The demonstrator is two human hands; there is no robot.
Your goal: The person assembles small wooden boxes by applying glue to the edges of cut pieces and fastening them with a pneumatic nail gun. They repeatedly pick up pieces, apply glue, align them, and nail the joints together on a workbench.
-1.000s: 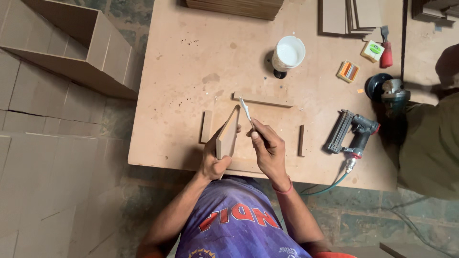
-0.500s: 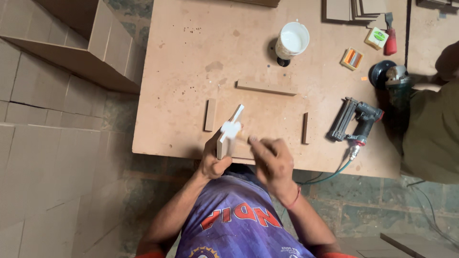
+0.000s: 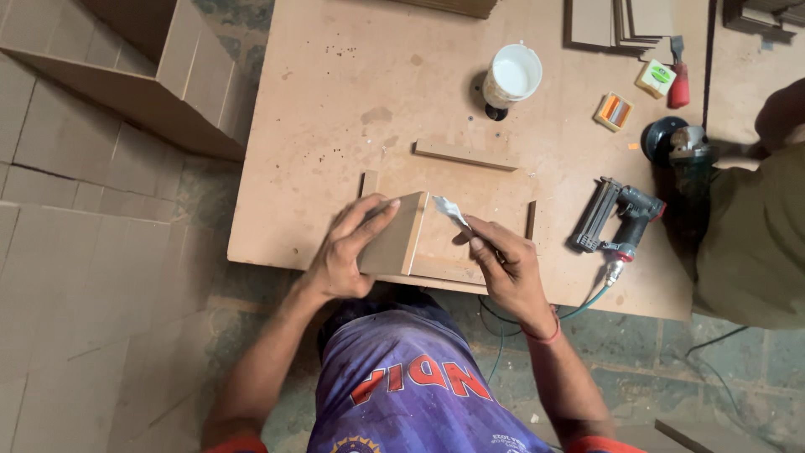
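The left hand (image 3: pixel 348 252) covers the near face of the small brown wooden board (image 3: pixel 396 235) it grips. The stacked brown panels (image 3: pixel 625 21) at the far right of the worktop (image 3: pixel 335 109) are cut off by the top edge. What coats the thin pale blade (image 3: pixel 450 211) is too small to tell.

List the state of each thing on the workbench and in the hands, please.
Left hand: grips wooden board, tilted on edge.
Right hand: holds glue-smeared spreader by the board's edge.
White glue tub: open, upright.
Nail gun: lying unused, hose attached.
Wooden strip: lying flat.

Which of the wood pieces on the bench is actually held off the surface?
The board piece gripped in the left hand, tilted up on edge. The long strip and short strips lie flat on the table.
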